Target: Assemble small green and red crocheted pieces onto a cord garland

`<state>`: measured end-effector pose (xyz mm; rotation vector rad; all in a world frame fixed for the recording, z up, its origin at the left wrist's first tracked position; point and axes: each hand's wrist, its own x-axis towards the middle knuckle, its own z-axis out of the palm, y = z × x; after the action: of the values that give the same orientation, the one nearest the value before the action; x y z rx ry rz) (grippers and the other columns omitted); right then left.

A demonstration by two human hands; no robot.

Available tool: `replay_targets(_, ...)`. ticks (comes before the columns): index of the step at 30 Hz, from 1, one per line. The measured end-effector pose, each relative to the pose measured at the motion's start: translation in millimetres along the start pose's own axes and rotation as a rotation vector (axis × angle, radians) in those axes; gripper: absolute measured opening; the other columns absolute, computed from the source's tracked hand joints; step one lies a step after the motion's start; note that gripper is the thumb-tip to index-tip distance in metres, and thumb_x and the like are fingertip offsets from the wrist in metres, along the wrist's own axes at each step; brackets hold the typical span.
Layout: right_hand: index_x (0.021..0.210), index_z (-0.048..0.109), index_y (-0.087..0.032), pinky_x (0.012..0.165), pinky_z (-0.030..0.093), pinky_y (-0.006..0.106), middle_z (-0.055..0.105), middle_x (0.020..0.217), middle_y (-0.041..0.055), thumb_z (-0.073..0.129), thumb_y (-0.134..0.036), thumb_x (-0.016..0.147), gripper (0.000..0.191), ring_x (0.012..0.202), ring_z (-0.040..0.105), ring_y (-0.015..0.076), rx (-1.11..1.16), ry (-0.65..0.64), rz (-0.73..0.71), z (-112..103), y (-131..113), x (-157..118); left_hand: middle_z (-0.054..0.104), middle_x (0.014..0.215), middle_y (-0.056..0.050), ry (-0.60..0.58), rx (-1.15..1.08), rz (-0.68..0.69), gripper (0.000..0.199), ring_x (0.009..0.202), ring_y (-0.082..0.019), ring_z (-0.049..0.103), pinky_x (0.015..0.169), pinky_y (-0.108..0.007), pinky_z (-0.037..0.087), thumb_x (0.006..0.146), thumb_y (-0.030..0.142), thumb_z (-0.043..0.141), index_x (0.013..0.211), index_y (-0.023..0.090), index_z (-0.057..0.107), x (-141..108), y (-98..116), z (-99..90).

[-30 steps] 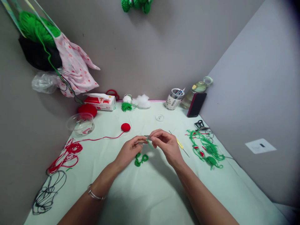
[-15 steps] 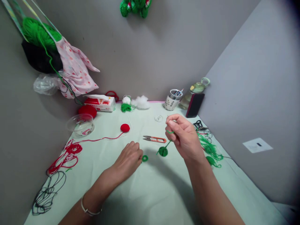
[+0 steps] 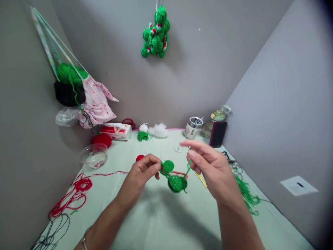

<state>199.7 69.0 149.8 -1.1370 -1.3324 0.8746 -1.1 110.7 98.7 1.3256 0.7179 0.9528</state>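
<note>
My left hand point(image 3: 145, 170) pinches the edge of a small green crocheted piece point(image 3: 168, 166) between thumb and fingers. Just below it hangs a larger rounded green crocheted piece point(image 3: 176, 183), which appears joined to it. A strand of green yarn point(image 3: 188, 167) runs up from this lower piece to my right hand point(image 3: 208, 165). The right thumb and fingers are closed on the yarn, the index finger stretched out to the left. Whether a needle is also in that pinch I cannot tell. Orange-handled thread snips point(image 3: 179, 173) lie behind the crochet, partly hidden.
A yellow stick point(image 3: 201, 180) lies by my right hand. Red yarn point(image 3: 82, 185) and dark cord lie left, green yarn strands point(image 3: 246, 194) right. A tissue pack point(image 3: 117, 132), white stuffing point(image 3: 159, 131), a can of pens point(image 3: 193, 128) and a phone point(image 3: 218, 134) line the back.
My left hand has risen from the table and now holds green crochet up beside my right hand. The view has tilted upward, showing more of the green crocheted bundle on the wall.
</note>
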Motion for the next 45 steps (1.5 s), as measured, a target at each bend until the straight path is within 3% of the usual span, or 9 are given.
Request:
replay_targets(4,0.1,0.075,-0.022,0.049,0.042,0.023,0.052,0.07,0.0004,0.059,-0.044,0.093,0.028,0.057,0.046,0.0102,-0.104,0.003,0.026,6.1,-0.3,-1.9,0.057,0.076,0.0,0.023,-0.226,0.009,0.021,0.067,-0.013,0.052,0.061,-0.024,0.043,0.089,0.037,0.063,0.08,0.019,0.058,7.8,17.0,12.6)
replay_targets(8,0.1,0.073,-0.022,0.057,0.047,0.023,0.059,0.083,0.0017,0.064,-0.045,0.09,0.027,0.067,0.055,0.0112,-0.098,-0.042,0.067,9.7,-2.0,-1.1,0.059,0.073,0.0,-0.009,-0.287,-0.013,0.021,0.066,-0.011,0.052,0.062,-0.022,0.045,0.092,0.036,0.062,0.083,0.018,0.058,8.5,23.1,25.4)
replay_targets(11,0.089,0.072,-0.02,0.058,0.045,0.022,0.059,0.08,0.0008,0.07,-0.042,0.086,0.022,0.068,0.054,0.011,-0.051,-0.091,0.07,10.9,-0.4,0.2,0.059,0.071,0.0,-0.04,-0.287,-0.008,0.02,0.067,-0.01,0.054,0.063,-0.022,0.046,0.092,0.035,0.062,0.083,0.018,0.058,7.7,20.8,28.4)
replay_targets(18,0.079,0.066,-0.018,0.05,0.036,0.019,0.049,0.064,-0.0034,0.069,-0.047,0.086,0.03,0.057,0.042,0.0075,0.042,-0.083,0.204,8.9,6.7,5.0,0.056,0.074,0.004,-0.04,-0.213,-0.027,0.018,0.065,-0.008,0.055,0.059,-0.018,0.043,0.088,0.03,0.068,0.103,0.021,0.061,6.1,9.7,21.7)
replay_targets(24,0.076,0.064,-0.016,0.051,0.031,0.021,0.045,0.058,-0.0047,0.069,-0.044,0.086,0.03,0.055,0.038,0.0075,0.111,-0.151,0.231,14.5,13.3,7.4,0.055,0.067,0.005,0.059,-0.117,-0.031,0.019,0.06,-0.007,0.05,0.056,-0.018,0.041,0.084,0.033,0.073,0.094,0.021,0.063,2.7,4.5,18.7)
replay_targets(28,0.078,0.065,-0.016,0.052,0.031,0.022,0.046,0.059,-0.0048,0.069,-0.043,0.086,0.029,0.055,0.038,0.0076,0.125,-0.181,0.264,17.9,18.6,7.7,0.052,0.061,0.005,0.119,-0.084,0.02,0.015,0.055,-0.007,0.049,0.055,-0.019,0.04,0.088,0.036,0.068,0.088,0.021,0.063,1.0,3.2,15.4)
replay_targets(34,0.074,0.063,-0.016,0.05,0.027,0.022,0.045,0.057,-0.0053,0.069,-0.041,0.086,0.029,0.053,0.035,0.0065,0.169,-0.193,0.283,19.0,22.0,8.9,0.064,0.09,0.002,0.084,-0.002,0.045,0.015,0.057,-0.005,0.057,0.053,-0.019,0.044,0.085,0.029,0.071,0.099,0.024,0.067,-1.3,12.8,12.5)
replay_targets(39,0.072,0.063,-0.016,0.049,0.026,0.022,0.046,0.057,-0.005,0.071,-0.042,0.085,0.03,0.052,0.036,0.0063,0.189,-0.178,0.304,18.9,22.4,9.0,0.06,0.08,0.002,0.143,0.036,0.089,0.011,0.057,-0.008,0.061,0.054,-0.02,0.047,0.086,0.029,0.069,0.083,0.019,0.066,-0.2,14.5,13.3)
replay_targets(45,0.072,0.062,-0.016,0.048,0.026,0.021,0.044,0.055,-0.0057,0.073,-0.043,0.082,0.031,0.05,0.033,0.0058,0.212,-0.143,0.3,18.1,22.4,9.3,0.067,0.069,0.001,0.028,-0.12,-0.038,0.016,0.064,-0.013,0.064,0.065,-0.025,0.053,0.09,0.035,0.065,0.089,0.019,0.063,1.9,9.6,10.0)
